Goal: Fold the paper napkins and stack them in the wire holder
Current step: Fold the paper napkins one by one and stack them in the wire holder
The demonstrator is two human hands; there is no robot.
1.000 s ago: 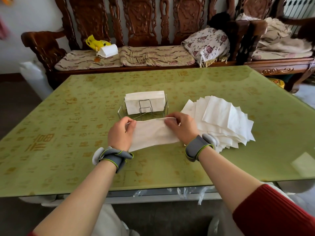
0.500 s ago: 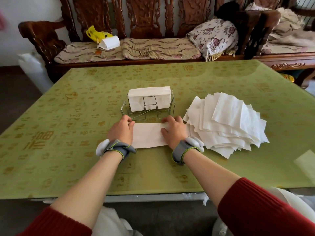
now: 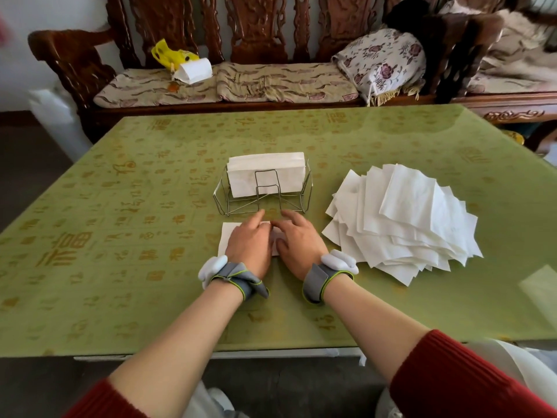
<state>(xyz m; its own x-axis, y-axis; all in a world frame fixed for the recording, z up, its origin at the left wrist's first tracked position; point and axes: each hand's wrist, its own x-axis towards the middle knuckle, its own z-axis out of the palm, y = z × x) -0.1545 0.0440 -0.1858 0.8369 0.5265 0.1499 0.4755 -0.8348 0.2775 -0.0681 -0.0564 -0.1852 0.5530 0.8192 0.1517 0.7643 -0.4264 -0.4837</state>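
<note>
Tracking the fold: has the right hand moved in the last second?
Yes. The right hand slid left, away from the loose pile of white paper napkins, to meet the left hand before the silver wire holder.

Head-worn camera looks forward and down, close over the table (image 3: 120,267).

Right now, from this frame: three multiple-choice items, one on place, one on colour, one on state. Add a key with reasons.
1. Where is the loose napkin pile relative to the wire holder? A. left of it B. right of it C. inside it
2. The table cover is: A. green B. blue C. white
3. The napkin under the hands is: A. pressed flat by the left hand and right hand B. lifted in the air C. in the holder
Key: 1 B, the pile sits right of the holder. 2 A, green with gold characters. 3 A, both hands lie on it.
</note>
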